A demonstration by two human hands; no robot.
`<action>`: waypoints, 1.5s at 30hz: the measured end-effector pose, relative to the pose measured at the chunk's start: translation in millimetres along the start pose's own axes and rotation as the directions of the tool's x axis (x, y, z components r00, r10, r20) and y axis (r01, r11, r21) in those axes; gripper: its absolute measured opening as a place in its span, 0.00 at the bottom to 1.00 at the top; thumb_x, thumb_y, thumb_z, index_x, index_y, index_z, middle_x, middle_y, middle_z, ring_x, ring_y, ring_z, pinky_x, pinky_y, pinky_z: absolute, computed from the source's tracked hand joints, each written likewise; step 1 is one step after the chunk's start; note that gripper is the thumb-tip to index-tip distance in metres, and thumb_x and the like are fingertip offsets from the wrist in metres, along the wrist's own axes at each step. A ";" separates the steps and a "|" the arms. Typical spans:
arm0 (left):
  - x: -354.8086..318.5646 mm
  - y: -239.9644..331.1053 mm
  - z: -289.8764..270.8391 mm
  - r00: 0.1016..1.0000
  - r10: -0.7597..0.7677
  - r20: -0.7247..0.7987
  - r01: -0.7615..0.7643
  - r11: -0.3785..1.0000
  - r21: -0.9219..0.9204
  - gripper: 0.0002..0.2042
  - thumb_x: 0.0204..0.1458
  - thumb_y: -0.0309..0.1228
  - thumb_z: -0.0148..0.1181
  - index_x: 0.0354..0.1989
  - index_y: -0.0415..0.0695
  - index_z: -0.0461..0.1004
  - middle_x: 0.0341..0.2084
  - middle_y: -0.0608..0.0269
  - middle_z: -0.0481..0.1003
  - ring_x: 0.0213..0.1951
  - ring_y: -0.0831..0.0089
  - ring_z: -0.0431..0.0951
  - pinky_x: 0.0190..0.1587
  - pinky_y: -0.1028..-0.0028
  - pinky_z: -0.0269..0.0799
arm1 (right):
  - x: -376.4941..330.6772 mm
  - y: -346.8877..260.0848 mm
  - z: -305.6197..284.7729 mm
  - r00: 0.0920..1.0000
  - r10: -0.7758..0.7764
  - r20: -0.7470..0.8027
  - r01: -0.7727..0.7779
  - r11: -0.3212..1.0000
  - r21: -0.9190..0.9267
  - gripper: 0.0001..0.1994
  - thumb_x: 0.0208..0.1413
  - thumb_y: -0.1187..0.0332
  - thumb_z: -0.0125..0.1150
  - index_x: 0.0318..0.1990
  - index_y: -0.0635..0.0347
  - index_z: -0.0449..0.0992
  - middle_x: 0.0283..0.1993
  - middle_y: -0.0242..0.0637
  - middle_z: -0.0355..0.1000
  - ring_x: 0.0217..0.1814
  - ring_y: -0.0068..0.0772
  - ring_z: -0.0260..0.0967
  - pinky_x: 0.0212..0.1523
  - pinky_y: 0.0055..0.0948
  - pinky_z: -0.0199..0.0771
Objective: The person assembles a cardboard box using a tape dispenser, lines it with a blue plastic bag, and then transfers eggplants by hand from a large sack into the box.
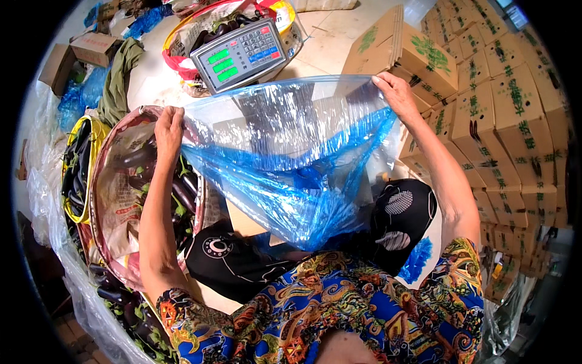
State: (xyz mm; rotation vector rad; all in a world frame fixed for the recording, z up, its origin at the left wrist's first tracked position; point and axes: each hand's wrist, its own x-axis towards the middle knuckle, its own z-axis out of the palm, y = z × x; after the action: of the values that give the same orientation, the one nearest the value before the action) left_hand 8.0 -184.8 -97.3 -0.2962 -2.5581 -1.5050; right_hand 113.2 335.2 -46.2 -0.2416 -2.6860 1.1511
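A large clear-blue plastic bag (pixel 285 164) is stretched wide between my two hands, above my lap. My left hand (pixel 169 126) pinches its upper left corner, and my right hand (pixel 395 96) grips the upper right corner with the arm reaching out. The bag's blue lower part hangs in folds toward my knees. Through the clear film, a cardboard box (pixel 245 219) shows in part beneath it. Under my left forearm stands a round woven-bag basket (pixel 115 200) of dark eggplants (pixel 183 193).
A digital scale display (pixel 239 56) stands ahead, in front of another eggplant basket (pixel 173 45). Printed cartons (pixel 485 121) are stacked high on the right, with an open carton (pixel 400 51) nearer the middle. A yellow-rimmed eggplant basket (pixel 76 170) and plastic sheeting (pixel 45 182) lie left.
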 end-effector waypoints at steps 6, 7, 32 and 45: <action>23.1 -42.7 35.8 0.998 0.062 0.025 -0.067 0.920 0.385 0.12 0.55 0.34 0.55 0.27 0.38 0.69 0.16 0.50 0.73 0.22 0.56 0.75 0.29 0.62 0.69 | 38.1 41.9 54.0 0.999 -0.020 -0.032 0.014 0.983 -0.183 0.11 0.55 0.59 0.57 0.34 0.58 0.77 0.24 0.47 0.70 0.26 0.44 0.70 0.32 0.36 0.69; 21.2 -56.1 44.1 0.993 0.102 0.063 -0.120 0.867 0.483 0.11 0.55 0.34 0.55 0.27 0.38 0.69 0.18 0.47 0.73 0.24 0.49 0.75 0.31 0.58 0.69 | 39.2 50.1 61.1 1.000 0.000 0.007 0.002 0.976 -0.218 0.11 0.55 0.59 0.57 0.34 0.58 0.77 0.24 0.48 0.70 0.27 0.46 0.70 0.32 0.37 0.69; -71.7 131.1 78.4 0.701 0.400 0.591 -0.595 0.785 0.174 0.38 0.34 0.32 0.71 0.60 0.47 0.63 0.55 0.52 0.63 0.57 0.52 0.61 0.59 0.58 0.57 | -68.2 -76.7 50.3 0.715 -0.264 0.648 0.315 0.948 0.039 0.11 0.51 0.62 0.61 0.33 0.63 0.75 0.31 0.41 0.73 0.34 0.39 0.71 0.36 0.34 0.70; -122.9 175.8 75.8 0.759 0.427 0.492 -0.460 0.886 -0.059 0.08 0.47 0.18 0.54 0.35 0.40 0.65 0.28 0.49 0.69 0.30 0.46 0.71 0.30 0.58 0.67 | -132.6 -122.2 59.1 0.669 -0.563 0.485 0.658 0.752 -0.036 0.19 0.42 0.65 0.67 0.43 0.60 0.72 0.39 0.41 0.71 0.46 0.42 0.69 0.52 0.42 0.63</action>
State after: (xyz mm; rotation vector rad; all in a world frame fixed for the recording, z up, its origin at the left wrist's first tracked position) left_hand 168.0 -46.0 -14.3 -1.3385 -2.5930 -1.2721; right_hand 217.8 180.3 -13.7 0.9694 -2.8698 0.7585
